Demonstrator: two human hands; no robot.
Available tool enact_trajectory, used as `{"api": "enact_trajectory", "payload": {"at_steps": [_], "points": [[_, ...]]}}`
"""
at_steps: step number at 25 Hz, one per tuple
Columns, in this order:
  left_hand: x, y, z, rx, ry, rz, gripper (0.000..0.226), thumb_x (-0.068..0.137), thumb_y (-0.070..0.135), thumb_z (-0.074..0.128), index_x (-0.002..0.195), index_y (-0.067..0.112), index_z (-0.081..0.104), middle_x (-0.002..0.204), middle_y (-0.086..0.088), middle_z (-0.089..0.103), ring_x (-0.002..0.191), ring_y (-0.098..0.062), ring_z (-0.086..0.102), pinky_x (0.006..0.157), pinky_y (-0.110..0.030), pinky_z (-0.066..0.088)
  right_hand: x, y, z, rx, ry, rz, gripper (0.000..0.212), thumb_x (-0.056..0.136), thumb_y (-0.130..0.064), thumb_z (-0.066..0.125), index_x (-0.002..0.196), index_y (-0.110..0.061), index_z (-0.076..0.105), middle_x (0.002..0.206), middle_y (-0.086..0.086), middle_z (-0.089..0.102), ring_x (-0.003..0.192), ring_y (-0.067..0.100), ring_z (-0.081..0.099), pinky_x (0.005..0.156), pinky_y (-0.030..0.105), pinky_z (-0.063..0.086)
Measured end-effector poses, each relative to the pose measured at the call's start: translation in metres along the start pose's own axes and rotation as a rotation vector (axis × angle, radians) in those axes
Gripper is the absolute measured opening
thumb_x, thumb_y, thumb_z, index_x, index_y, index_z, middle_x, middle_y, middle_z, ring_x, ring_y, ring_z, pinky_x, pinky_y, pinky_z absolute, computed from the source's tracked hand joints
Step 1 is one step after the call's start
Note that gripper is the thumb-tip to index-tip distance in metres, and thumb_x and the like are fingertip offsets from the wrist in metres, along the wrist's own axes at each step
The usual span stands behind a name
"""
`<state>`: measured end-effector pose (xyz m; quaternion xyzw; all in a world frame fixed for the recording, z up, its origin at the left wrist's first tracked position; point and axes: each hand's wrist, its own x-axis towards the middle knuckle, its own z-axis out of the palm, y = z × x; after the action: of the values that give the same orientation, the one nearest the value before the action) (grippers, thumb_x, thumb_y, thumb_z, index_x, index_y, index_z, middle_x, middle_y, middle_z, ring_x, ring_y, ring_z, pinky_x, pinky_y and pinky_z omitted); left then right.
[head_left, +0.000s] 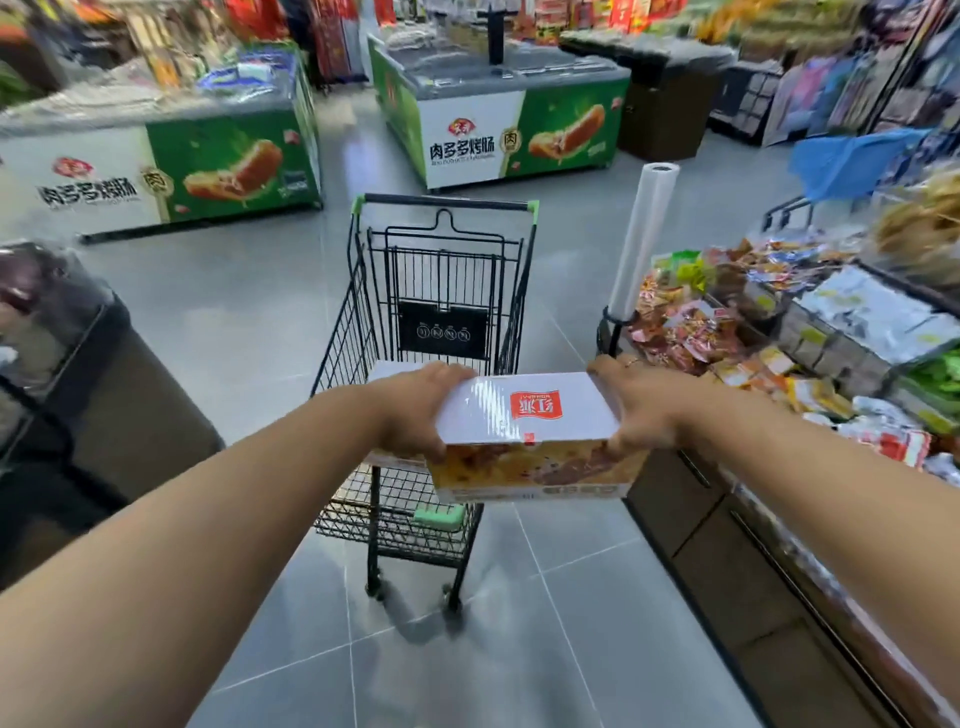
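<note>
Above the near end of the shopping cart (344, 332), both hands hold one box (524, 431) clear of the basket. The left hand (415, 410) clasps the left end: the fingers curl over the top edge and the thumb lies along the near lower corner. The right hand (644, 410) clasps the right end in the same way, fingers wrapped round the far side and thumb on the near side; a ring (631, 362) shows on one finger.

The box is flat and oblong, held almost level. Its top face is white and glossy, with a red label bearing white characters. The side facing the camera carries a printed food picture in orange and brown tones.

The cart is black wire with green corner caps on its far bar. A second white pack (387, 373) lies in the basket, mostly hidden under the left hand and the box.

To the right, a display bin (841, 340) holds loose snack packets in red, yellow and silver wrappers. A roll of clear bags (644, 234) stands upright at its corner. Two green-and-white freezer chests (467, 135) stand well beyond the cart on the grey tiled floor (519, 649).
</note>
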<state>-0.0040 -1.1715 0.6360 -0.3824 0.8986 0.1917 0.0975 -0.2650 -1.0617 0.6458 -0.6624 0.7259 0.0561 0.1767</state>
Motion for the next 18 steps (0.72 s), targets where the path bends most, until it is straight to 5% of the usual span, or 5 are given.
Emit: {"api": "enact_trajectory", "payload": {"at_steps": [13, 18], "points": [[0.086, -0.199, -0.038, 0.041, -0.084, -0.041, 0.110, 0.067, 0.032, 0.082, 0.151, 0.027, 0.011, 0.152, 0.000, 0.025, 0.132, -0.025, 0.039, 0.109, -0.044, 0.037, 0.204, -0.088, -0.002, 0.028, -0.072, -0.040, 0.109, 0.060, -0.047, 0.079, 0.146, -0.028, 0.014, 0.138, 0.006, 0.037, 0.115, 0.027, 0.051, 0.095, 0.041, 0.048], [0.124, -0.247, -0.042, 0.072, -0.078, -0.105, 0.107, 0.070, 0.034, 0.081, 0.151, 0.024, 0.012, 0.152, -0.001, 0.026, 0.135, -0.025, 0.033, 0.113, -0.040, 0.031, 0.283, -0.099, 0.001, 0.026, -0.077, -0.128, 0.105, 0.064, -0.046, 0.079, 0.145, -0.027, 0.017, 0.137, 0.004, 0.036, 0.110, 0.024, 0.053, 0.086, 0.035, 0.048]]}}
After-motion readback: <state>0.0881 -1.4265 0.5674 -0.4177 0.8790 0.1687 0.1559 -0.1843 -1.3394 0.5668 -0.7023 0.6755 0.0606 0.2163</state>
